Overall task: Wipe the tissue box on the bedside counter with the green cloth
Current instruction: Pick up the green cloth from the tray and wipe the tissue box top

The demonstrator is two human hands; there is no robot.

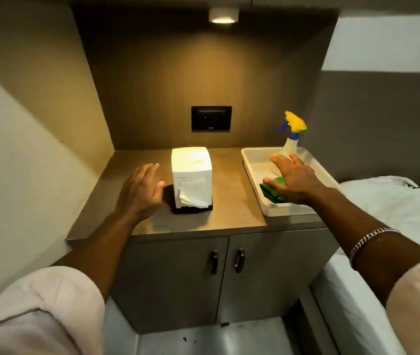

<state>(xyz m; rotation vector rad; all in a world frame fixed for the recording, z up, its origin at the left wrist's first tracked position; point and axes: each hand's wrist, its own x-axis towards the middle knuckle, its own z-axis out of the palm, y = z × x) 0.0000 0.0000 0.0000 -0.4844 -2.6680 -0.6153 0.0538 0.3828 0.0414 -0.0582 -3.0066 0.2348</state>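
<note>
A white tissue box (191, 172) stands upright on a dark base in the middle of the bedside counter (232, 201), with a tissue hanging out of its front. My left hand (141, 192) hovers just left of the box, fingers apart, not touching it. The green cloth (271, 192) lies in a white tray (251, 160) at the counter's right. My right hand (293, 179) is spread flat over the cloth and covers most of it; whether it touches the cloth I cannot tell.
A spray bottle (292, 135) with a yellow and blue head stands at the back of the tray. A dark socket panel (211, 118) sits on the back wall. Two cabinet doors (178, 278) lie below the counter. A white bed (393, 208) adjoins on the right.
</note>
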